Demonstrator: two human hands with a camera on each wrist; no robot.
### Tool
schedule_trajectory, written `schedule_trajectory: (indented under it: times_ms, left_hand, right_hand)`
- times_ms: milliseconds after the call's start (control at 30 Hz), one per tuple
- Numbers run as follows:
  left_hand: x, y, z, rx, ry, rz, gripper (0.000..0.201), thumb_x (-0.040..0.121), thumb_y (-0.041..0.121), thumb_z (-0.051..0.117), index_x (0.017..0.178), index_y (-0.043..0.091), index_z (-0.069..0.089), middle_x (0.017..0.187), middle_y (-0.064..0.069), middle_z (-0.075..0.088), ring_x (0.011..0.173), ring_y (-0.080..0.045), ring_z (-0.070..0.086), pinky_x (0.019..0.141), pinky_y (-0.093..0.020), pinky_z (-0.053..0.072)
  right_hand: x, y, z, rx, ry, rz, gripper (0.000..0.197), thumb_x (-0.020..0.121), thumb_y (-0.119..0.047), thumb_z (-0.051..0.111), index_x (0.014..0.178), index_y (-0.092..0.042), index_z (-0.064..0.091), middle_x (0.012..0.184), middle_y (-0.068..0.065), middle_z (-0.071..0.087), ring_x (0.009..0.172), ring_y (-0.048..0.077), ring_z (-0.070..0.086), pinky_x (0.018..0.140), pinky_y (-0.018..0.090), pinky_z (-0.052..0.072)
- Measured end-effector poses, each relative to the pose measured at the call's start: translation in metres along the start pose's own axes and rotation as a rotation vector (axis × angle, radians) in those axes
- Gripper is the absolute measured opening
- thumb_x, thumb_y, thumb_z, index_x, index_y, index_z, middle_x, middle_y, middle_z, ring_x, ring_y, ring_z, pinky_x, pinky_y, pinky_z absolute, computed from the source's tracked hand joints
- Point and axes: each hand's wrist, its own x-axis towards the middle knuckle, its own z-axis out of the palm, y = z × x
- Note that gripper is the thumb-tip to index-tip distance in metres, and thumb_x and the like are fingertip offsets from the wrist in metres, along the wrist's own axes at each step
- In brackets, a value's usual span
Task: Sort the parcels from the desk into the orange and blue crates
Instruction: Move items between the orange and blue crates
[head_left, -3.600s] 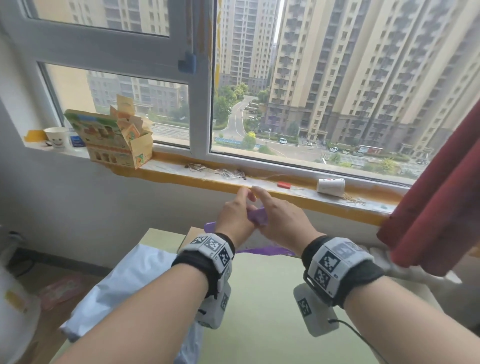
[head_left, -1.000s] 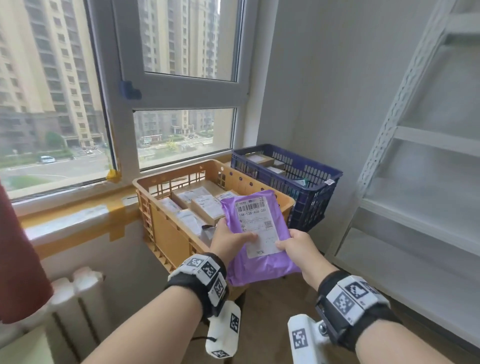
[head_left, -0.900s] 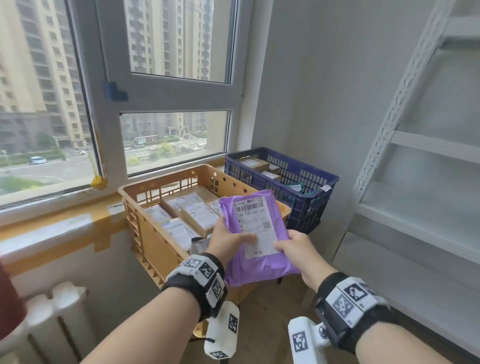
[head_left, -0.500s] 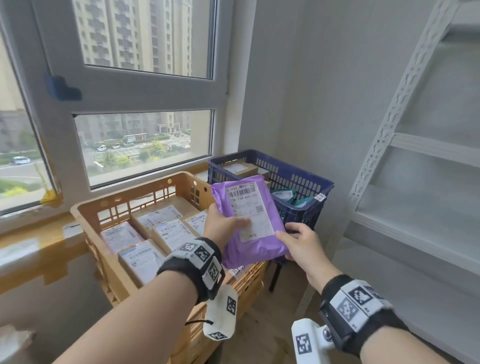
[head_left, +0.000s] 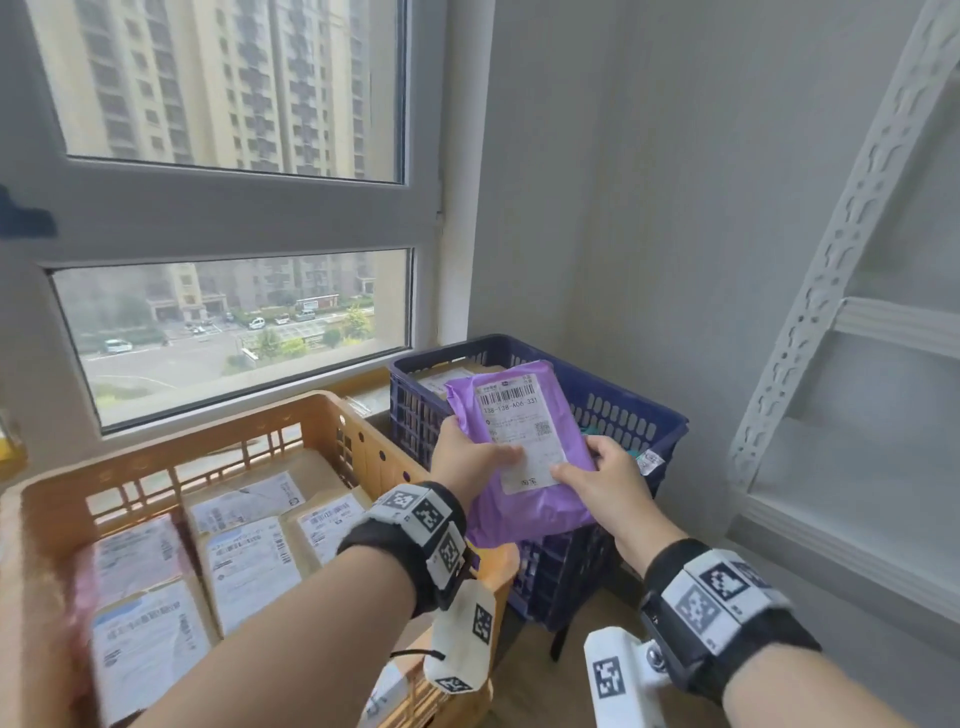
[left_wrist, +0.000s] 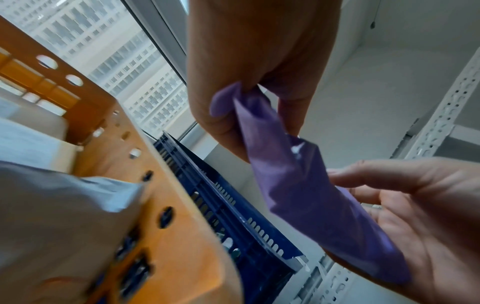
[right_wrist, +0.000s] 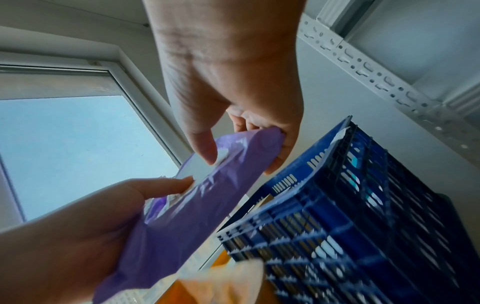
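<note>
A purple poly mailer (head_left: 522, 452) with a white shipping label (head_left: 522, 436) is held in the air by 2 hands, above the near rim of the blue crate (head_left: 623, 410) and just beside the orange crate (head_left: 322, 415). Its left edge is gripped by the left hand (head_left: 465, 460), the thumb laid across the label and the fingers (left_wrist: 221, 127) curled beneath the film. Its right edge is pinched by the right hand (head_left: 605, 483), the thumb on the label's lower corner and the fingers (right_wrist: 283, 152) wrapped under the parcel. The mailer is tilted, its barcode end raised toward the blue crate. Cardboard parcels (head_left: 249, 551) with white labels are packed flat in the orange crate. A brown box (head_left: 441, 376) is seen inside the blue crate. Both crates stand below the window (head_left: 234, 322), and white metal shelving (head_left: 852, 291) is seen at the right.
</note>
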Motion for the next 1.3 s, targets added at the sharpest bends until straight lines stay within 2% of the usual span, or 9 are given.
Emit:
schedule_trajectory:
  times_ms: [300,533,633,700,800,933,1033,1200,1300]
  left_hand:
    - [0.08,-0.006,0.122,0.012,0.043,-0.011,0.041,0.074,-0.005,0.075,0.099,0.018,0.052,0.1,-0.002,0.068,0.094,-0.019,0.067,0.078,-0.035,0.058]
    - [0.141,-0.025,0.179,0.124,0.128,-0.084,0.07,0.08,0.018,0.075,0.14,0.012,0.039,0.131,-0.007,0.057,0.106,-0.023,0.062,0.087,-0.042,0.056]
    - [0.163,-0.026,0.183,0.112,0.165,-0.132,0.08,0.082,0.011,0.071,0.148,0.013,0.027,0.136,-0.013,0.051,0.105,-0.026,0.064,0.086,-0.042,0.057]
    - [0.179,-0.026,0.183,0.11,0.182,-0.154,0.075,0.084,0.002,0.067,0.147,0.011,0.027,0.128,-0.016,0.056,0.096,-0.024,0.068,0.08,-0.036,0.059]
    - [0.204,-0.027,0.18,0.121,0.267,-0.186,0.061,0.086,-0.001,0.061,0.141,0.009,0.036,0.117,-0.015,0.06,0.094,-0.023,0.067,0.079,-0.035,0.058]
    - [0.237,-0.02,0.177,0.192,0.311,-0.233,0.043,0.087,-0.001,0.059,0.128,0.01,0.051,0.104,-0.011,0.062,0.098,-0.025,0.063,0.085,-0.036,0.056]
    - [0.263,-0.012,0.172,0.28,0.292,-0.253,0.017,0.091,0.002,0.058,0.101,0.015,0.058,0.097,-0.008,0.059,0.097,-0.024,0.057,0.08,-0.032,0.05]
    - [0.298,-0.035,0.154,0.389,0.349,-0.237,0.017,0.088,0.001,0.057,0.088,0.014,0.068,0.078,0.0,0.059,0.078,-0.017,0.057,0.08,-0.032,0.054]
    - [0.307,-0.056,0.139,0.453,0.399,-0.249,0.021,0.086,0.001,0.057,0.083,0.019,0.067,0.084,0.0,0.063,0.085,-0.02,0.061,0.082,-0.032,0.054]
  right_hand:
    - [0.134,0.051,-0.083,0.01,-0.083,0.01,0.042,0.091,-0.007,0.066,0.13,-0.019,0.052,0.12,0.003,0.064,0.103,0.02,0.066,0.085,0.04,0.06]
    - [0.214,0.078,-0.13,0.005,-0.091,-0.033,0.058,0.095,0.009,0.05,0.143,-0.023,0.046,0.12,-0.002,0.062,0.11,0.018,0.062,0.081,0.033,0.06]
    - [0.239,0.076,-0.139,-0.003,-0.113,-0.034,0.057,0.097,0.012,0.044,0.141,-0.024,0.047,0.102,-0.012,0.059,0.105,0.016,0.059,0.069,0.021,0.057]
    - [0.259,0.076,-0.137,-0.039,-0.106,-0.039,0.058,0.096,0.013,0.042,0.142,-0.022,0.047,0.11,-0.007,0.059,0.105,0.015,0.058,0.071,0.022,0.058]
    - [0.29,0.08,-0.127,-0.086,-0.111,-0.04,0.064,0.093,0.014,0.037,0.144,-0.025,0.046,0.127,0.0,0.061,0.111,0.02,0.059,0.083,0.036,0.06]
    - [0.326,0.08,-0.109,-0.214,-0.21,-0.078,0.072,0.087,0.013,0.032,0.139,-0.034,0.048,0.116,-0.004,0.064,0.111,0.025,0.062,0.091,0.045,0.056]
    - [0.356,0.069,-0.09,-0.443,-0.286,-0.1,0.079,0.087,0.005,0.035,0.152,-0.04,0.028,0.139,0.007,0.055,0.12,0.033,0.056,0.1,0.044,0.049]
    - [0.391,0.059,-0.045,-0.783,-0.508,-0.086,0.083,0.09,0.001,0.032,0.155,-0.046,0.01,0.14,0.018,0.051,0.084,0.026,0.055,0.068,0.03,0.043]
    - [0.408,0.064,-0.013,-0.904,-0.604,-0.102,0.08,0.092,0.0,0.032,0.156,-0.044,0.009,0.148,0.019,0.044,0.108,0.031,0.055,0.079,0.032,0.043]
